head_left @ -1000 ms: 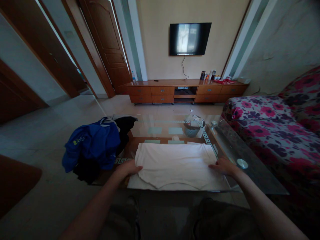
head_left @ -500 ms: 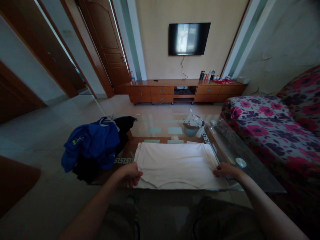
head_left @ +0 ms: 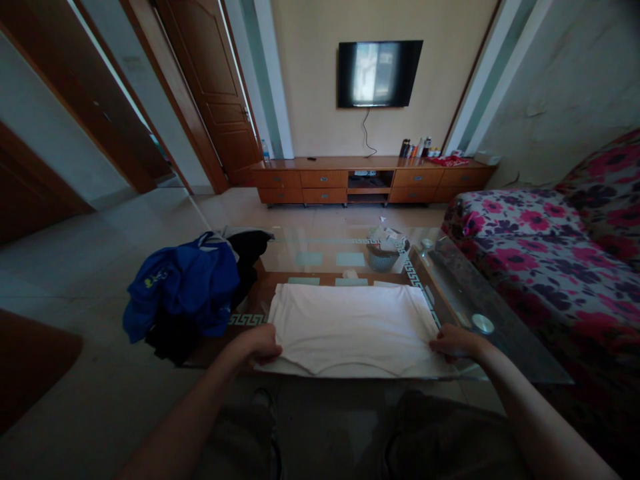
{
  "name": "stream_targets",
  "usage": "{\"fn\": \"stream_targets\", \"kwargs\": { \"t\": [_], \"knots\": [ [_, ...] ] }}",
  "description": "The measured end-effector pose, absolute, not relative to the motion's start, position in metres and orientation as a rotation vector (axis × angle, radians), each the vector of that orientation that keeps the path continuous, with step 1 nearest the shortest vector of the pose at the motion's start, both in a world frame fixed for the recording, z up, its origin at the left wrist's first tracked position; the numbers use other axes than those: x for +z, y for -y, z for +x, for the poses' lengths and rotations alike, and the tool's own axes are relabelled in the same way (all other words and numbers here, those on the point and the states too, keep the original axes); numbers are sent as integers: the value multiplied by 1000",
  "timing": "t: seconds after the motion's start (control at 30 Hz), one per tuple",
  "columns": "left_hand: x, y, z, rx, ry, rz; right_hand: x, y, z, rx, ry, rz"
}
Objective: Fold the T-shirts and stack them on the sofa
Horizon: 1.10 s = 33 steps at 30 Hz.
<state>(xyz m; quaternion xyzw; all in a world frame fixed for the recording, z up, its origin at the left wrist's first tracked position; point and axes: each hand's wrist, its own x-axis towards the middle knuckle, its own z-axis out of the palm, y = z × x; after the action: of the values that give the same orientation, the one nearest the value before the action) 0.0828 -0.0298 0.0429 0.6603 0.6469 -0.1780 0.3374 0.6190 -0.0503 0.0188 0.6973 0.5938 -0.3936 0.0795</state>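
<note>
A white shirt (head_left: 350, 327) lies folded into a wide rectangle on the glass coffee table (head_left: 520, 353), its curved neckline toward me. My left hand (head_left: 263, 343) pinches the shirt's left edge close to the near corner. On the opposite side, my right hand (head_left: 453, 343) grips the right edge at about the same height. Both hands have their fingers closed on the cloth, and the fingertips are partly hidden. Left of the shirt, a heap of clothes holds a blue garment (head_left: 187, 287) and black pieces (head_left: 250, 250).
A floral sofa (head_left: 545, 247) stands along the right side. Beyond the table are a wastebasket (head_left: 384, 257) and a low wooden TV cabinet (head_left: 325, 180) with bottles and cans on top. A brown rounded furniture piece (head_left: 35, 367) is at the left.
The cloth between my hands looks smoother and slightly more stretched. My left hand has shifted a little left and my right hand a little right, both still holding the edges.
</note>
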Motion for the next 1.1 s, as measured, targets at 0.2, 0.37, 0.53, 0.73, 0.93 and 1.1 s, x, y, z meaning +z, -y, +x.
{"fn": "stream_targets", "kwargs": {
  "t": [0.2, 0.37, 0.53, 0.73, 0.93, 1.1],
  "knots": [
    [48, 37, 98, -439, -1848, 1957, 35, 57, 604, -714, -1939, 2165],
    [52, 38, 147, -28, -1977, 2274, 39, 48, 538, -209, -2473, 2144],
    [28, 26, 193, 395, -1740, 2605, 17, 26, 474, -177, -2689, 1988],
    [-13, 4, 194, 197, -1647, 2492, -14, 16, 470, -277, -2333, 2048],
    [-2, -18, 217, 249, -1727, 2462, -5, -6, 433, -44, -2421, 2221],
    [-19, -23, 252, 267, -1805, 2453, -7, -22, 395, -28, -2679, 2041]
  ]
}}
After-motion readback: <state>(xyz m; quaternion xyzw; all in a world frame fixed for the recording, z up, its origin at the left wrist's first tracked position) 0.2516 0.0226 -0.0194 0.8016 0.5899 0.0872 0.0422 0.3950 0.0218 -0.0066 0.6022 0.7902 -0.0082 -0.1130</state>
